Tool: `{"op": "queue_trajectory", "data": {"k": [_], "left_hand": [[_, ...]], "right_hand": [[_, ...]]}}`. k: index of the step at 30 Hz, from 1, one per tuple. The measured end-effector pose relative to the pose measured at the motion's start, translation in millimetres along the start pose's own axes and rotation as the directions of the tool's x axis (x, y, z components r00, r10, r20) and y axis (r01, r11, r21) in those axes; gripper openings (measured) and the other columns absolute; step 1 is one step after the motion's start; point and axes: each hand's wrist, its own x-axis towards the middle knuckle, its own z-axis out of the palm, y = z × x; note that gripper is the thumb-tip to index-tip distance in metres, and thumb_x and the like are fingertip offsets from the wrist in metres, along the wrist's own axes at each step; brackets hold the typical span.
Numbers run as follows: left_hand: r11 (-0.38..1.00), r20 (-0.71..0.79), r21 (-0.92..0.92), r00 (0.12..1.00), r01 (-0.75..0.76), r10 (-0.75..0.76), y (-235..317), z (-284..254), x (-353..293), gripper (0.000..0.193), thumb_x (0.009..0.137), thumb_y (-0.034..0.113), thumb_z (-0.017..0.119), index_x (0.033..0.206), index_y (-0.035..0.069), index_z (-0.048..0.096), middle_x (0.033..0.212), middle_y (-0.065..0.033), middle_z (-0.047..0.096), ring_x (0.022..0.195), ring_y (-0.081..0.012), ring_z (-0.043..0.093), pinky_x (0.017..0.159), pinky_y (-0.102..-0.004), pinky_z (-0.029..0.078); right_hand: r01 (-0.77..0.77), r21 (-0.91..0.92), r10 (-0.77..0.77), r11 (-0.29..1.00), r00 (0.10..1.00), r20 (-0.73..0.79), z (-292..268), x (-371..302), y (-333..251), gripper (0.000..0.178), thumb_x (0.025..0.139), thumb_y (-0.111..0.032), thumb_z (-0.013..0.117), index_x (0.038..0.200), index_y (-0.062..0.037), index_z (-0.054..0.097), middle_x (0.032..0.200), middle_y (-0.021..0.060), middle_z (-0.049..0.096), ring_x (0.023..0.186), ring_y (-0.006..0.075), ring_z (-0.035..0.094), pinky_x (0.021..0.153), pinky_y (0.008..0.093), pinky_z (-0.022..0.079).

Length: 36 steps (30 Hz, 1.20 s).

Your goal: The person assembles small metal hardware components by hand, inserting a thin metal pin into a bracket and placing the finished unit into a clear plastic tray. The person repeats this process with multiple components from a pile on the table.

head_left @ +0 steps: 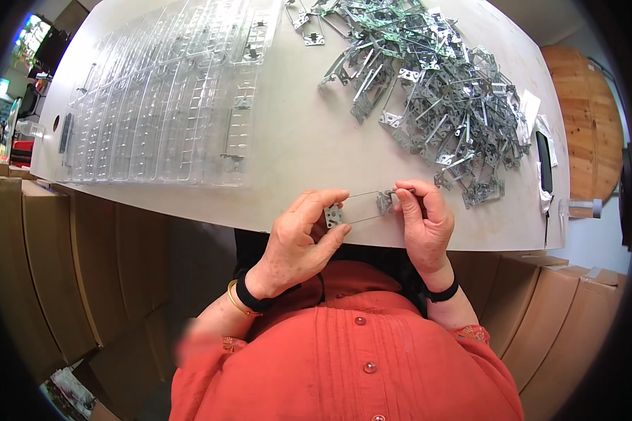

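Between my hands, above the table's front edge, is a small metal bracket assembly with two thin parallel rods joining its end plates. My left hand is closed on the left end plate, thumb and fingers around it. My right hand pinches the right end, with the fingertips over its upper corner. A large heap of similar silvery metal bracket assemblies lies beyond my right hand; its nearest pieces are close to the fingers.
Clear plastic trays with several compartments cover the table's left side, some metal pieces in the right column. A dark flat object and white paper lie at the right edge. Cardboard boxes stand below, left and right.
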Motion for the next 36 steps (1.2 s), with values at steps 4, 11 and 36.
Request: {"op": "queue_trajectory", "data": {"k": [4,11,36], "left_hand": [[1.0,-0.005,-0.004,1.0,-0.006,0.006,1.3,0.5,0.4,0.046,0.091,-0.003,0.081,0.135,0.002,0.07,0.112,-0.0069,0.069,0.072,-0.0075,0.06,0.063,-0.0246,0.052],[1.0,-0.002,-0.009,1.0,-0.01,0.01,0.6,0.8,0.6,0.045,0.091,-0.003,0.081,0.134,0.002,0.069,0.111,-0.0068,0.068,0.071,-0.0071,0.061,0.063,-0.0242,0.052],[0.996,0.0,-0.08,0.999,-0.032,0.032,-5.5,3.0,-1.0,0.049,0.094,0.0,0.078,0.141,0.004,0.065,0.118,-0.0086,0.067,0.087,-0.0146,0.064,0.072,-0.0302,0.056]], "right_hand": [[0.043,-0.062,-0.042,0.997,0.999,0.01,0.0,2.7,-4.2,0.01,0.105,-0.001,0.074,0.115,-0.0012,0.074,0.101,0.0059,0.072,0.079,0.0105,0.065,0.072,0.0256,0.053],[0.04,-0.049,-0.04,0.998,0.999,0.01,-0.6,0.8,-0.6,0.01,0.104,-0.002,0.075,0.114,-0.0016,0.074,0.101,0.0061,0.072,0.08,0.012,0.065,0.073,0.0263,0.054],[-0.027,-0.051,0.03,0.998,0.998,0.061,-6.7,-2.4,9.2,0.003,0.107,-0.001,0.07,0.109,-0.0005,0.071,0.1,0.0066,0.068,0.085,0.0138,0.061,0.078,0.0278,0.051]]}}
